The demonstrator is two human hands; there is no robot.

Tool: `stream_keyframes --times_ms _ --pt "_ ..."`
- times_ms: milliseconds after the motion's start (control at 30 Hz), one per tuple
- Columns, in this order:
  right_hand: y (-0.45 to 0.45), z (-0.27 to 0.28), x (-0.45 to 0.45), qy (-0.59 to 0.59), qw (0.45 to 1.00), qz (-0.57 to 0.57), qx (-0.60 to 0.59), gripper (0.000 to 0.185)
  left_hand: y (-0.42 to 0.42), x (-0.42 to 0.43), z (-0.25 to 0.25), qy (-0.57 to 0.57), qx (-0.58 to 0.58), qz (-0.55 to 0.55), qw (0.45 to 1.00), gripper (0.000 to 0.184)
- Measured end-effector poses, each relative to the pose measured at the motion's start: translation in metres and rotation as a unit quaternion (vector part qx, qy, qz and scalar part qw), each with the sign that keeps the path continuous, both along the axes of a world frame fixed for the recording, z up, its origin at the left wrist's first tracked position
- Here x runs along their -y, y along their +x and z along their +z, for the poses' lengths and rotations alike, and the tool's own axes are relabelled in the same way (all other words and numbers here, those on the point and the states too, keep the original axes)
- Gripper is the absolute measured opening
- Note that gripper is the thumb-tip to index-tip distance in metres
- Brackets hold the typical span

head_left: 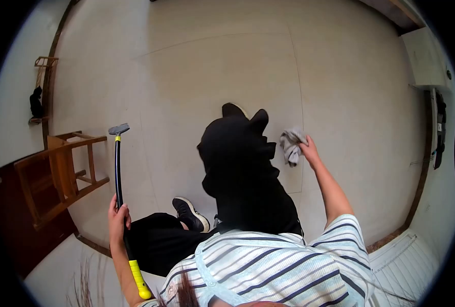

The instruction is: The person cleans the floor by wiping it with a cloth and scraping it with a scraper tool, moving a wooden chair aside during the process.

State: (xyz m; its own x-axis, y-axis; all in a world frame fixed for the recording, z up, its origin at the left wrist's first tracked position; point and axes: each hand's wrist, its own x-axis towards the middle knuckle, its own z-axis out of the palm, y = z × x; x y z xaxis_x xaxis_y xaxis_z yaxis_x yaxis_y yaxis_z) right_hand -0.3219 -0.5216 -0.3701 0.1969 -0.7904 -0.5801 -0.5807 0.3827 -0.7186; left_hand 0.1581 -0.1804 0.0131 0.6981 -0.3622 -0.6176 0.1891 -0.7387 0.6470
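My left hand (118, 217) is wrapped round the black shaft of a long tool (118, 171). The tool has a yellow grip at its lower end, beside my forearm, and a grey head (118, 129) at its far end. On the right, my right hand (310, 150) is closed on a crumpled grey cloth (291, 147), which hangs from the fingers over the pale floor. My legs in black trousers and my dark shoes lie between the two hands.
A wooden chair (64, 171) stands at the left, close to the tool. Another wooden piece with a black item (36, 102) is by the left wall. A white cabinet (426, 56) is at the upper right. Pale floor (212, 66) stretches ahead.
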Motion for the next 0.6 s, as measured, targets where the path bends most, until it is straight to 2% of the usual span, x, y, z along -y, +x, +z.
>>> stream_keyframes --times_ms 167,233,267,300,367,433,500,600 --pt "-0.021 -0.006 0.002 -0.051 0.992 -0.109 -0.027 0.071 0.009 0.056 0.001 -0.003 -0.005 -0.027 1.000 0.050" --pt "-0.003 0.023 0.007 -0.220 0.959 -0.043 -0.174 0.081 0.008 0.077 0.002 0.005 -0.003 -0.026 1.000 0.051" --pt "0.005 0.022 0.005 -0.200 0.964 0.020 -0.174 0.087 0.011 0.087 0.001 0.002 0.005 -0.027 1.000 0.052" --pt "0.016 0.019 0.003 -0.198 0.964 0.022 -0.175 0.087 0.014 0.096 -0.001 -0.002 0.011 -0.026 1.000 0.053" --pt "0.032 0.011 -0.005 -0.168 0.928 0.141 -0.302 0.088 0.019 0.114 -0.007 0.009 0.026 -0.036 0.999 0.053" --pt "0.034 -0.002 0.009 -0.153 0.927 0.129 -0.318 0.086 0.027 0.125 -0.017 0.010 0.016 -0.039 0.999 0.051" --pt "0.029 -0.020 0.017 -0.207 0.904 0.117 -0.356 0.084 0.040 0.126 -0.030 0.018 0.011 -0.043 0.999 0.051" --pt "0.021 -0.046 0.049 -0.310 0.884 0.021 -0.350 0.076 0.051 0.131 -0.041 0.046 0.004 -0.050 0.998 0.051"
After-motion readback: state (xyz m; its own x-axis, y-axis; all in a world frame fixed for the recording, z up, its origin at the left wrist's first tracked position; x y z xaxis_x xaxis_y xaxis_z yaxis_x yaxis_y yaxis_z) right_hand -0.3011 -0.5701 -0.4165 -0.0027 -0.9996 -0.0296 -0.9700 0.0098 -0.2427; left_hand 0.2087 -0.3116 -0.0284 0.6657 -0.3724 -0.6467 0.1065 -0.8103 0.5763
